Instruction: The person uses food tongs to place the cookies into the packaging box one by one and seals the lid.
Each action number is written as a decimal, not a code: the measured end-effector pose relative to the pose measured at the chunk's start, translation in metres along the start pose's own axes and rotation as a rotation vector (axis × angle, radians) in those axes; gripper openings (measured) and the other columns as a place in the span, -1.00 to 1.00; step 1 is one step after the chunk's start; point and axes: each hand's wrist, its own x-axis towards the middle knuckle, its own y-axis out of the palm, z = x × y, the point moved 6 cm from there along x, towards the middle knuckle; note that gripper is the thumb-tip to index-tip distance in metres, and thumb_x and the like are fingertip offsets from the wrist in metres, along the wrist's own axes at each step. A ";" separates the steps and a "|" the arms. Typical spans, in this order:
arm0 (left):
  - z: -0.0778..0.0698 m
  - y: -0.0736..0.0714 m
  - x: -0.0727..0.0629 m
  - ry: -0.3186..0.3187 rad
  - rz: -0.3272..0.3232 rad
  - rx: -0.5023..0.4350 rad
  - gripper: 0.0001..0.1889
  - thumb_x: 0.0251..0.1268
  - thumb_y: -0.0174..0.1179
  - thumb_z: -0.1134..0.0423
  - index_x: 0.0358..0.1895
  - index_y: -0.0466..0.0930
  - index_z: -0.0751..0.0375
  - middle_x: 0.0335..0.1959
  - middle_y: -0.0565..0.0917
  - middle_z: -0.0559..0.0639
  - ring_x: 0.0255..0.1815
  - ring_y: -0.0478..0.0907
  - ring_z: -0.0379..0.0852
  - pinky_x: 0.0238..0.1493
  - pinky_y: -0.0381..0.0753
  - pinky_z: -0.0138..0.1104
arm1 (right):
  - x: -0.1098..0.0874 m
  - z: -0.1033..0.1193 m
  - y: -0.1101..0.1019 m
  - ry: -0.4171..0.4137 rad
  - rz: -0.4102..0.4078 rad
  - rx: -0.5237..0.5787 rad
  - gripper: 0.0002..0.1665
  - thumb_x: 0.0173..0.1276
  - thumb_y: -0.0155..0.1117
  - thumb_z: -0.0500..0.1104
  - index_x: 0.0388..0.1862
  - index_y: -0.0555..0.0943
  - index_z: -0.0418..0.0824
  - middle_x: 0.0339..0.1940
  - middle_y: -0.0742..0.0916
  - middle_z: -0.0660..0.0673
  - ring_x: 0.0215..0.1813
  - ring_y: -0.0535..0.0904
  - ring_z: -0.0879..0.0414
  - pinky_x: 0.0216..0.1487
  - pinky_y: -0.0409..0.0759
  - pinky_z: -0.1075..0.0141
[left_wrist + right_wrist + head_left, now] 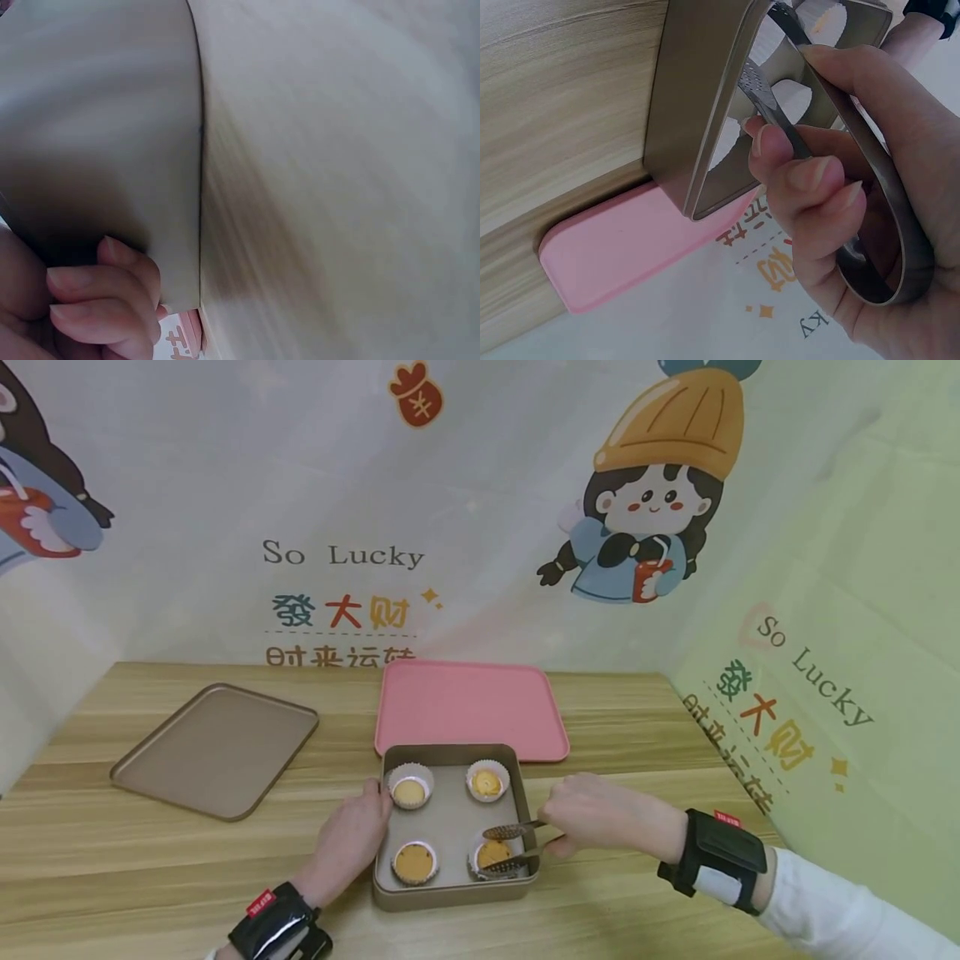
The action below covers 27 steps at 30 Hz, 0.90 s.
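Note:
A deep square baking pan (457, 895) holds several small cakes in pale paper cups, one near each corner. My left hand (352, 833) grips its left wall, the fingers (105, 307) curled against the outside in the left wrist view. My right hand (592, 814) holds metal tongs (904, 217), whose bent end lies in the palm. The tong arms reach over the pan's right wall, spread apart. Their tips are at the near-right cake (495, 853), one beyond it and one across its front; whether they touch it I cannot tell. The near-left cake (414, 863) sits apart.
Behind the pan lies a pink tray (472, 706), its near edge close to the pan's far wall. A flat brown baking sheet (217, 752) rests on the wooden table (187, 877) at the left. Printed cloth (480, 510) hangs behind and at the sides.

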 end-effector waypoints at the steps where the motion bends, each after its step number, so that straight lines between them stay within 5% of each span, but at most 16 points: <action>1: 0.000 0.001 0.000 -0.008 0.007 -0.004 -0.80 0.37 -0.13 0.33 -0.31 0.35 0.46 -0.76 0.28 0.02 -0.78 0.29 -0.10 -0.85 0.25 -0.32 | 0.000 0.000 0.001 0.002 0.002 0.002 -0.69 -0.02 0.38 0.00 -0.70 0.50 -0.13 -0.78 0.34 0.13 -0.69 0.15 0.28 -0.69 0.25 0.41; 16: 0.000 0.001 0.003 -0.046 0.044 -0.020 -0.76 0.40 -0.17 0.30 -0.25 0.34 0.48 -0.74 0.30 0.06 -0.75 0.33 -0.05 -0.83 0.29 -0.27 | 0.001 -0.007 0.003 0.032 0.036 0.034 -0.69 0.01 0.36 0.02 -0.65 0.51 -0.14 -0.77 0.39 0.10 -0.71 0.25 0.28 -0.70 0.34 0.38; 21: -0.002 0.000 0.002 -0.016 0.037 -0.015 -0.77 0.39 -0.17 0.32 -0.28 0.34 0.48 -0.73 0.29 0.04 -0.75 0.31 -0.08 -0.82 0.28 -0.30 | -0.004 -0.010 -0.003 0.050 0.023 0.061 -0.68 0.03 0.36 0.04 -0.59 0.52 -0.16 -0.74 0.44 0.10 -0.71 0.29 0.28 -0.69 0.35 0.37; 27: 0.000 0.002 0.001 -0.022 0.039 -0.010 -0.78 0.38 -0.16 0.32 -0.26 0.34 0.50 -0.73 0.28 0.03 -0.76 0.29 -0.09 -0.82 0.26 -0.31 | -0.018 -0.036 -0.021 0.128 -0.114 0.188 -0.72 0.10 0.33 0.02 -0.40 0.60 -0.18 -0.81 0.36 0.16 -0.76 0.21 0.36 -0.76 0.23 0.46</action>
